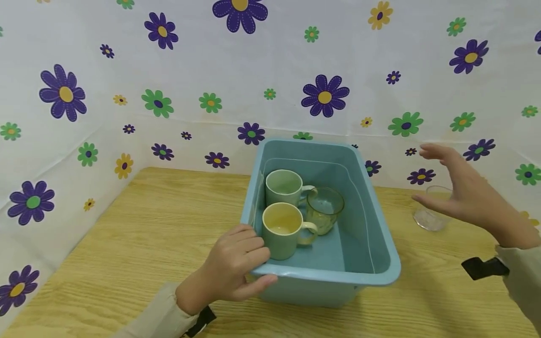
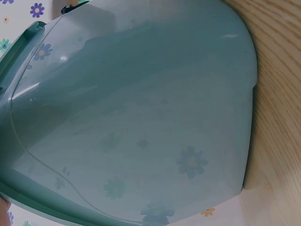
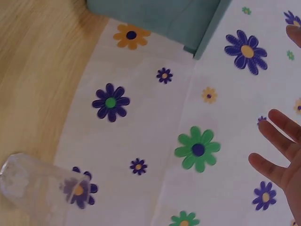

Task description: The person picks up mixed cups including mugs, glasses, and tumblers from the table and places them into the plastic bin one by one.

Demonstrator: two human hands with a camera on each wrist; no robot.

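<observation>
A blue plastic bin (image 1: 296,281) stands on the table, and my left hand (image 1: 236,263) grips its near left corner, fingers over the rim and thumb along the front. Inside the bin are a pale green mug (image 1: 284,188), a second mug (image 1: 281,241) with a yellowish inside, and a greenish glass cup (image 1: 323,213) beside their handles. My right hand (image 1: 473,195) is raised at the right with thumb and fingers spread, holding nothing. Partly behind it stands a clear glass (image 1: 428,220), also seen in the right wrist view. The bin's side fills most of the left wrist view.
The wood-grain table (image 1: 181,220) stretches out on both sides of the bin. A white flowered cloth (image 1: 270,61) hangs along the back and left side, close behind the bin and the clear glass.
</observation>
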